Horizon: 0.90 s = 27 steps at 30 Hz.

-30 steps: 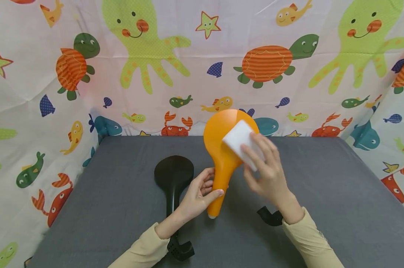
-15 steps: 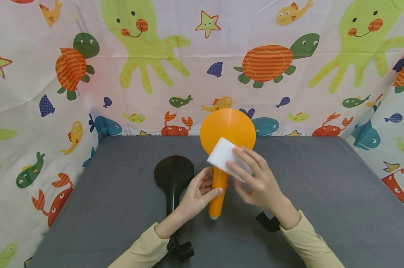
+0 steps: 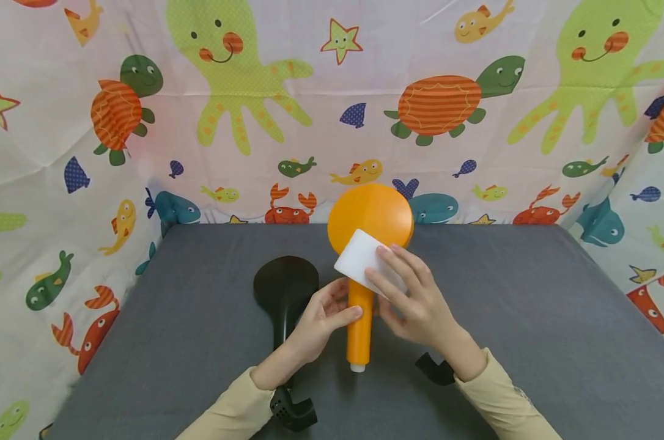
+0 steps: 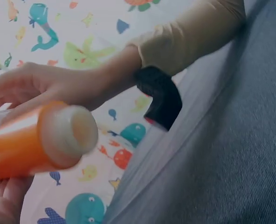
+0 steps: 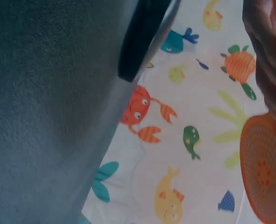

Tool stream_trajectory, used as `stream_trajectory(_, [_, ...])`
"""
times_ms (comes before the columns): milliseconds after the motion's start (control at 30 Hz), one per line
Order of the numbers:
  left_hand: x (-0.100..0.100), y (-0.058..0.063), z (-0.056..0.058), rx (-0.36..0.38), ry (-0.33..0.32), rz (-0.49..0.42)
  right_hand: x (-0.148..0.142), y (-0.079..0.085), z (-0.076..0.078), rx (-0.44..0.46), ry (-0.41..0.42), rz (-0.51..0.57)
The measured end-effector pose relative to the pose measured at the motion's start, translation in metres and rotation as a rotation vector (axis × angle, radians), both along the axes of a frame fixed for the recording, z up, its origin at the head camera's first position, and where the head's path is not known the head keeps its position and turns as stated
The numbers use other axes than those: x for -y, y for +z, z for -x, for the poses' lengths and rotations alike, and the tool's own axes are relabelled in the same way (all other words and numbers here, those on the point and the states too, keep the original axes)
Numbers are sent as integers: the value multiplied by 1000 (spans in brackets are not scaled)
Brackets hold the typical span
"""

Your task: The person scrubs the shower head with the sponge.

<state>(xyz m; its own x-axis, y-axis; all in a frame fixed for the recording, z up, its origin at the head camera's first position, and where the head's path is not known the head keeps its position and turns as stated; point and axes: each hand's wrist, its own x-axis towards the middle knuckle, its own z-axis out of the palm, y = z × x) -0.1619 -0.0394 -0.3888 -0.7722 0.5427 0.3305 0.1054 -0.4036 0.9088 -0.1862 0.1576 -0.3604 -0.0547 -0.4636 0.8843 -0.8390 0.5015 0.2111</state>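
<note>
My left hand [image 3: 323,318] grips the handle of an orange handheld shower head [image 3: 370,211], holding it nearly upright above the table. A threaded whitish end [image 4: 79,130] sticks out of the handle in the left wrist view. Between the fingers and thumb of my right hand [image 3: 422,305] is a white sponge [image 3: 358,258], laid over the front of the neck where the handle meets the round head. The nozzle face [image 5: 264,172], with small holes, faces away from me and shows in the right wrist view. Part of my left hand's grip is hidden behind the handle.
A black shower head [image 3: 285,284] lies on the grey table [image 3: 530,305], just left of and partly under my left forearm. Black wrist mounts [image 3: 293,410] hang by both sleeves. Behind stands a curtain [image 3: 343,79] printed with sea animals.
My right hand has moved the sponge down and left, from the right side of the round head to the neck. The orange shower head has turned more upright in my left hand.
</note>
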Motion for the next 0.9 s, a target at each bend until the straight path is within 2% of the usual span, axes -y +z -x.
stream_trajectory(67, [0,1,0,27,-35,-16,-3,2,2,22,-13,50])
stream_trajectory(200, [1,3,-1,93,-107,-61,-9,7,8,131,-100,247])
stream_trajectory(267, [2,4,-2,105,-141,-95,-10,8,9,166,-110,308])
stream_trajectory(333, [3,4,-2,118,-182,-136,-9,7,8,148,-97,291])
stream_trajectory(467, [4,6,-3,140,-248,-211,-4,2,4,26,-13,112])
stream_trajectory(533, [5,7,-3,155,-271,-238,-4,2,4,-11,-9,59])
stream_trajectory(600, [5,7,-3,170,-294,-259,-6,3,5,-2,-38,85])
stream_trajectory(767, [5,7,-3,198,-349,-289,-11,8,8,98,-154,277])
stream_trajectory(833, [5,7,-3,194,-355,-288,-11,9,8,105,-144,290])
stream_trajectory(900, [5,7,-3,187,-350,-287,-9,8,6,63,-103,226])
